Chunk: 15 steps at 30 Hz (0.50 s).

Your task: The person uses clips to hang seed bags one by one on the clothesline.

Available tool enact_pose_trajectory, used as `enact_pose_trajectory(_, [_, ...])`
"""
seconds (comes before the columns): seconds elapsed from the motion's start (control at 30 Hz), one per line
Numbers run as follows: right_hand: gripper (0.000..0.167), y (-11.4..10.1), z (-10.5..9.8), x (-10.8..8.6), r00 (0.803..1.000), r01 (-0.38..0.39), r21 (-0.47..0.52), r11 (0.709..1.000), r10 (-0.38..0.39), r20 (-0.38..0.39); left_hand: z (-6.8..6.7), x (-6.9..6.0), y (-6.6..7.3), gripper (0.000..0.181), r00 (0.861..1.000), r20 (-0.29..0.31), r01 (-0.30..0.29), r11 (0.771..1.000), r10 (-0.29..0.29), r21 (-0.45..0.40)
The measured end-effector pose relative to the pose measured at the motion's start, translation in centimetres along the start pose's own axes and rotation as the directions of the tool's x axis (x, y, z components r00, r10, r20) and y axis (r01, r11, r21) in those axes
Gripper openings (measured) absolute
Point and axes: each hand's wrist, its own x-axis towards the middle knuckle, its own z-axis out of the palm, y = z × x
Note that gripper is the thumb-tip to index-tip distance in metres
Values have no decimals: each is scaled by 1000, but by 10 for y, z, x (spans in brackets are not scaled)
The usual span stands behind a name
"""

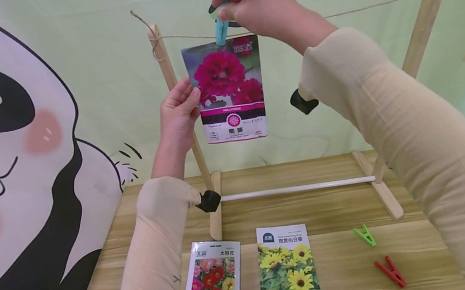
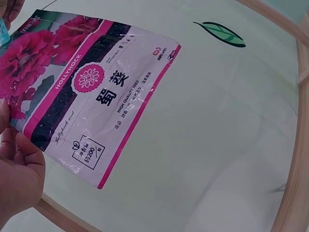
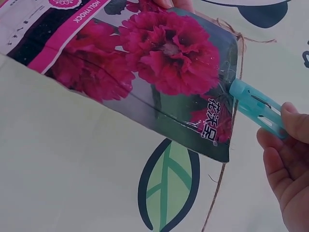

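Note:
A hollyhock seed packet (image 1: 230, 91) with magenta flowers hangs upright at the twine (image 1: 376, 4). My left hand (image 1: 179, 110) pinches its left edge between thumb and fingers. Above it, my right hand (image 1: 256, 1) pinches the upper end of a light blue clothespin (image 1: 221, 32). In the right wrist view the tip of the clothespin (image 3: 256, 107) sits on the packet's top edge, where the twine runs. The left wrist view shows the packet's lower half (image 2: 106, 92) flat and unbent.
A wooden frame has two posts (image 1: 428, 12) and a white crossbar (image 1: 301, 188). On the wooden table (image 1: 337, 261) lie a packet with mixed flowers (image 1: 213, 286), a sunflower packet (image 1: 286, 270), a green clothespin (image 1: 365, 235) and a red clothespin (image 1: 391, 272). Behind is a panda backdrop (image 1: 121, 97).

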Motion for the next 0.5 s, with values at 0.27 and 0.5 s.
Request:
enact_pose_trajectory(0.27, [28, -1, -2, -1, 1000, -25, 7, 1000, 25, 12, 1, -2, 1, 25, 999, 30, -30, 1000, 30, 5])
enact_pose_trajectory(0.5, [28, -2, -3, -1, 999, -41, 14, 999, 41, 12, 3, 0, 3, 28, 998, 26, -50, 999, 50, 0])
